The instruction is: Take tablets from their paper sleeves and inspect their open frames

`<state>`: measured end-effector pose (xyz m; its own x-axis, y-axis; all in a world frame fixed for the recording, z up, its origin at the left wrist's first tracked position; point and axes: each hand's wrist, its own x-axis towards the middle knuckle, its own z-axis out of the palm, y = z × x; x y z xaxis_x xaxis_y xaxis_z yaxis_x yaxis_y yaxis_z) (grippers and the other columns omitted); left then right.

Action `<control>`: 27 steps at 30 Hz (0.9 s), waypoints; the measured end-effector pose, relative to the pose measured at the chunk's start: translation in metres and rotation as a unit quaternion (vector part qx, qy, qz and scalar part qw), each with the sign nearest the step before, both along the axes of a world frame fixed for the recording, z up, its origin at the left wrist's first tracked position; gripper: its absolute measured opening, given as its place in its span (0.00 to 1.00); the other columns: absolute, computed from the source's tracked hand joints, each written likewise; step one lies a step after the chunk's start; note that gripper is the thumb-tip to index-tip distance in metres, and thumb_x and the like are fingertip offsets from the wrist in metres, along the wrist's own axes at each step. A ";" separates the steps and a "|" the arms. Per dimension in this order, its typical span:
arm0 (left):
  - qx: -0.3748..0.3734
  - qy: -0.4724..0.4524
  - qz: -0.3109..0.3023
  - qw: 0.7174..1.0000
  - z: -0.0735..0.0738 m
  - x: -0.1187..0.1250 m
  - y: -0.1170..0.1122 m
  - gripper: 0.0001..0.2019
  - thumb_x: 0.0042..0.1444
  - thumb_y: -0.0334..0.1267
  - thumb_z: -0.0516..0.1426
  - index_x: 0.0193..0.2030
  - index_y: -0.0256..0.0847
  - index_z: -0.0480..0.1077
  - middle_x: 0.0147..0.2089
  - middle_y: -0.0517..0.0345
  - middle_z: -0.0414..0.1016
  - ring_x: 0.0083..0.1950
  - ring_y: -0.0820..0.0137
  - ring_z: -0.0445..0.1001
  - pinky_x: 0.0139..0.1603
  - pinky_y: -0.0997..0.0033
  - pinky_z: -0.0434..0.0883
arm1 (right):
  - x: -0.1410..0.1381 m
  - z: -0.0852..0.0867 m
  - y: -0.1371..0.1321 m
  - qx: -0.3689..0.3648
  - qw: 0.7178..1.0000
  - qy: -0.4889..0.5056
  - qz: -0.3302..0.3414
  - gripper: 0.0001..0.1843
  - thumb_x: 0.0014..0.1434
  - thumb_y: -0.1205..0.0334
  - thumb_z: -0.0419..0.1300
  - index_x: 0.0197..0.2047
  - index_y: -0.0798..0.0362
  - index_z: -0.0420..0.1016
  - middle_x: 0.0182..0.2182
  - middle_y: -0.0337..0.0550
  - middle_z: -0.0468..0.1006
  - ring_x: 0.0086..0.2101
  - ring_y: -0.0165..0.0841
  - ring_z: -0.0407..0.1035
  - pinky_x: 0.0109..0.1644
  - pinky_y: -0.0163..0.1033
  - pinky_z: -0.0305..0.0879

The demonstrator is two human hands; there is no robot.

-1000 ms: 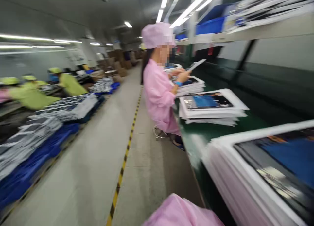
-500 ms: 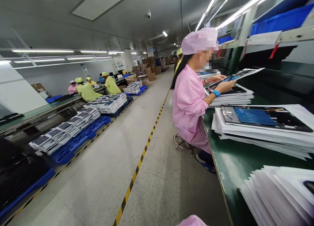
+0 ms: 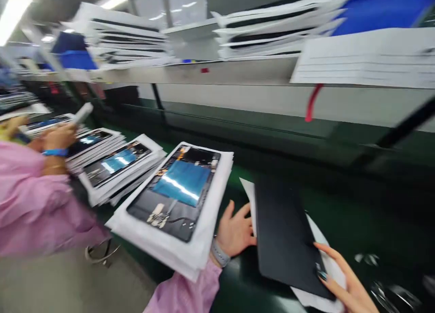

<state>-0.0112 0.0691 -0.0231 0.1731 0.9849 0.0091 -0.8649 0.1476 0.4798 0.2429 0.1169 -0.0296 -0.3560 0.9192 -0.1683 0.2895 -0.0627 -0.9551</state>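
Note:
A flat black tablet-sized panel (image 3: pixel 287 236) lies tilted over a white sheet (image 3: pixel 250 199) on the dark green bench. My right hand (image 3: pixel 346 281) grips its lower right edge, thumb and finger pressed at the panel and sheet. On the other side, my left hand (image 3: pixel 236 229), with a grey watch at the wrist, has its fingers spread close to the sheet's left edge. Left of that hand stands a stack of white sheets (image 3: pixel 204 249), topped by an opened tablet (image 3: pixel 176 190) showing a blue battery and inner parts.
More stacks with an opened tablet (image 3: pixel 117 163) run along the bench to the left. A co-worker's pink sleeve (image 3: pixel 41 199) is beside them. Above, a shelf (image 3: pixel 190 73) bears layered stacks and a blue bin (image 3: pixel 380 9). Shiny clear pieces (image 3: pixel 397 299) lie at lower right.
My view has swung right and down from the aisle to the bench. Both my hands, the black panel and the nearest tablet stack are now in sight.

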 end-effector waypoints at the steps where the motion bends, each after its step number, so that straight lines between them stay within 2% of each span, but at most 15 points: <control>1: -0.005 -0.001 0.001 1.000 0.000 -0.001 0.001 0.37 0.57 0.69 0.44 0.61 0.44 0.67 0.53 0.46 0.78 0.55 0.53 0.74 0.56 0.48 0.66 | 0.004 -0.001 -0.004 -0.034 0.997 0.058 -0.041 0.31 0.45 0.33 0.67 0.51 0.32 0.73 0.51 0.46 0.75 0.48 0.52 0.74 0.42 0.50 0.75; 2: -0.019 0.006 0.022 1.000 0.000 -0.001 0.001 0.38 0.57 0.70 0.46 0.60 0.42 0.69 0.54 0.44 0.78 0.58 0.50 0.73 0.59 0.46 0.65 | 0.005 0.000 -0.007 -0.069 0.993 0.088 -0.050 0.30 0.47 0.37 0.67 0.52 0.35 0.72 0.51 0.45 0.75 0.45 0.50 0.75 0.43 0.48 0.75; 4: -0.063 0.050 0.066 0.995 -0.001 0.003 -0.001 0.36 0.50 0.68 0.57 0.54 0.39 0.74 0.55 0.44 0.78 0.62 0.47 0.69 0.63 0.47 0.63 | 0.004 0.004 -0.013 -0.112 0.984 0.134 -0.024 0.30 0.49 0.43 0.69 0.54 0.41 0.72 0.47 0.44 0.76 0.41 0.45 0.75 0.44 0.44 0.73; 6: -0.115 0.096 0.091 0.984 -0.005 0.011 -0.005 0.30 0.41 0.59 0.68 0.46 0.39 0.79 0.52 0.46 0.81 0.62 0.46 0.70 0.63 0.51 0.64 | 0.003 0.007 -0.016 -0.139 0.978 0.155 0.006 0.32 0.50 0.46 0.69 0.57 0.42 0.70 0.47 0.44 0.77 0.42 0.42 0.74 0.45 0.42 0.71; 8: -0.158 0.116 0.090 0.976 -0.008 0.018 -0.008 0.25 0.37 0.51 0.72 0.40 0.39 0.80 0.50 0.48 0.82 0.60 0.47 0.72 0.61 0.53 0.68 | 0.005 0.009 -0.016 -0.156 0.973 0.166 0.025 0.35 0.51 0.48 0.70 0.60 0.41 0.67 0.49 0.43 0.76 0.45 0.43 0.73 0.48 0.42 0.70; 11: -0.206 0.118 0.081 0.968 -0.010 0.024 -0.009 0.21 0.36 0.46 0.73 0.38 0.40 0.81 0.45 0.51 0.84 0.53 0.50 0.78 0.55 0.56 0.73 | 0.009 0.009 -0.013 -0.161 0.973 0.164 0.040 0.39 0.51 0.50 0.70 0.64 0.40 0.62 0.55 0.43 0.73 0.51 0.44 0.71 0.52 0.43 0.68; 14: -0.244 0.120 0.078 0.959 -0.007 0.025 -0.008 0.17 0.35 0.44 0.72 0.32 0.39 0.81 0.34 0.54 0.85 0.40 0.54 0.82 0.44 0.60 0.78 | 0.011 0.009 -0.007 -0.186 0.965 0.186 0.011 0.42 0.51 0.52 0.71 0.65 0.37 0.58 0.52 0.41 0.75 0.45 0.41 0.74 0.47 0.42 0.69; 16: -0.262 0.119 0.077 0.955 -0.003 0.024 -0.008 0.12 0.36 0.42 0.71 0.27 0.38 0.80 0.27 0.58 0.83 0.32 0.60 0.82 0.37 0.66 0.78 | 0.011 0.009 -0.005 -0.206 0.953 0.223 -0.013 0.33 0.51 0.52 0.71 0.59 0.39 0.66 0.43 0.38 0.79 0.36 0.37 0.75 0.40 0.38 0.69; 18: -0.272 0.118 0.080 0.952 0.000 0.024 -0.008 0.10 0.39 0.41 0.70 0.25 0.38 0.79 0.23 0.59 0.81 0.29 0.63 0.81 0.33 0.71 0.77 | 0.010 0.008 -0.003 -0.219 0.944 0.246 -0.018 0.20 0.51 0.51 0.71 0.46 0.44 0.74 0.35 0.36 0.80 0.31 0.33 0.73 0.36 0.36 0.67; 19: -0.275 0.121 0.080 0.951 0.000 0.024 -0.008 0.09 0.41 0.41 0.69 0.26 0.38 0.79 0.23 0.59 0.81 0.29 0.63 0.81 0.33 0.71 0.77 | 0.010 0.007 -0.004 -0.227 0.941 0.250 -0.019 0.17 0.51 0.50 0.71 0.41 0.47 0.76 0.34 0.37 0.80 0.31 0.33 0.73 0.36 0.36 0.67; 21: -0.276 0.135 0.066 0.949 0.000 0.024 -0.008 0.09 0.46 0.41 0.66 0.29 0.36 0.80 0.24 0.57 0.81 0.32 0.61 0.82 0.35 0.69 0.77 | 0.009 0.003 -0.005 -0.253 0.934 0.253 -0.030 0.16 0.49 0.50 0.72 0.38 0.49 0.78 0.35 0.39 0.81 0.34 0.36 0.74 0.41 0.38 0.68; 23: -0.267 0.159 0.033 0.950 -0.003 0.025 -0.009 0.11 0.51 0.42 0.64 0.33 0.35 0.81 0.25 0.55 0.82 0.31 0.60 0.82 0.34 0.68 0.77 | 0.008 0.000 -0.007 -0.284 0.923 0.253 -0.052 0.20 0.46 0.50 0.74 0.40 0.50 0.81 0.36 0.42 0.83 0.37 0.38 0.75 0.44 0.41 0.69; 24: -0.258 0.171 0.010 0.951 -0.005 0.024 -0.010 0.13 0.52 0.44 0.63 0.34 0.35 0.81 0.25 0.55 0.82 0.28 0.62 0.81 0.31 0.68 0.76 | 0.007 -0.001 -0.007 -0.296 0.919 0.252 -0.067 0.21 0.44 0.50 0.75 0.39 0.50 0.82 0.36 0.43 0.83 0.36 0.39 0.75 0.44 0.42 0.69; 27: -0.220 0.196 -0.090 0.951 -0.010 0.022 -0.011 0.19 0.56 0.53 0.59 0.38 0.37 0.81 0.20 0.55 0.79 0.12 0.71 0.69 0.13 0.73 0.63 | 0.007 0.000 -0.005 -0.308 0.912 0.252 -0.100 0.20 0.39 0.51 0.78 0.34 0.51 0.83 0.31 0.42 0.84 0.32 0.37 0.76 0.39 0.39 0.71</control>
